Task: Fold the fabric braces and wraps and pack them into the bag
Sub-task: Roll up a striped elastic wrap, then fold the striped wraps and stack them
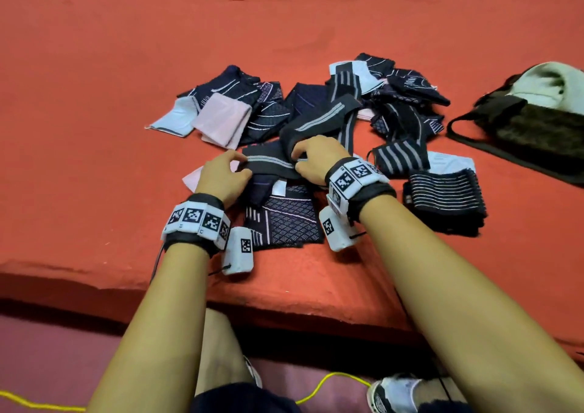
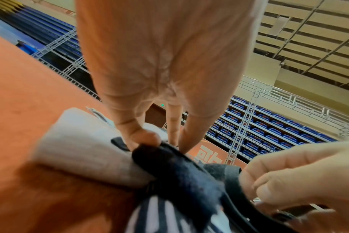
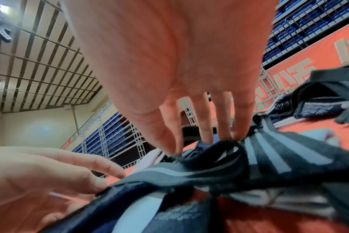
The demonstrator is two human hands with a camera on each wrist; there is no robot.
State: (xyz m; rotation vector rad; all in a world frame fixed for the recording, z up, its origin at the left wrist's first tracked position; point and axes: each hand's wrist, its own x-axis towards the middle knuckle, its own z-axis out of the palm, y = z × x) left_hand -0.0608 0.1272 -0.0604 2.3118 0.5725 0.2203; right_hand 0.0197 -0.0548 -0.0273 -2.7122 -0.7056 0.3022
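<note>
A long dark wrap with grey stripes (image 1: 271, 163) lies across the near part of the pile on the red table. My left hand (image 1: 243, 166) pinches its left end between thumb and fingers; the left wrist view shows this pinch (image 2: 161, 145) on the dark wrap (image 2: 169, 165). My right hand (image 1: 297, 159) grips a fold of the same wrap, and in the right wrist view its fingers (image 3: 205, 135) curl onto the striped wrap (image 3: 249, 165). The rest of the wrap trails up and back. A dark bag (image 1: 537, 128) lies open at the far right with something white inside.
A folded stack of striped dark wraps (image 1: 445, 201) sits right of my right wrist. Loose navy braces (image 1: 404, 96) and pink and white pieces (image 1: 221, 118) spread behind the hands. A patterned brace (image 1: 287, 220) lies under them. The table's front edge (image 1: 284, 299) is close.
</note>
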